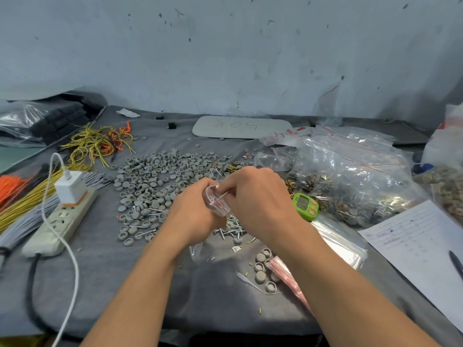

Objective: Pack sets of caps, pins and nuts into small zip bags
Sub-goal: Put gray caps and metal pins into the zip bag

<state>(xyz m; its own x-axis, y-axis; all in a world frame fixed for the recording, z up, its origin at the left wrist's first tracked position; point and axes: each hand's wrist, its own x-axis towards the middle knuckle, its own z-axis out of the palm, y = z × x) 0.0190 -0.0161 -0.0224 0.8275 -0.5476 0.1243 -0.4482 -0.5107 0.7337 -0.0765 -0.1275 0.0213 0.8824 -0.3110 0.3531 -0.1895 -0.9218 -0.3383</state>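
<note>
My left hand (194, 209) grips a small clear zip bag (215, 200) with a red seal line, its mouth held open. My right hand (253, 194) pinches a thin metal pin (222, 195) at the bag's mouth. A wide heap of grey round caps (155, 181) lies to the left and behind my hands. Loose pins (231, 229) lie on the cloth just below my hands. Brass-coloured nuts (234, 167) sit behind my right hand. A few caps (263, 269) lie near my right forearm beside a stack of empty zip bags (288, 276).
Large clear bags of packed sets (350, 176) fill the right. A green counter (306, 202) sits beside my right wrist. A paper sheet (421, 246) and pen (456, 264) lie at right. A power strip with white charger (65, 209), and yellow wires (97, 144), lie at left.
</note>
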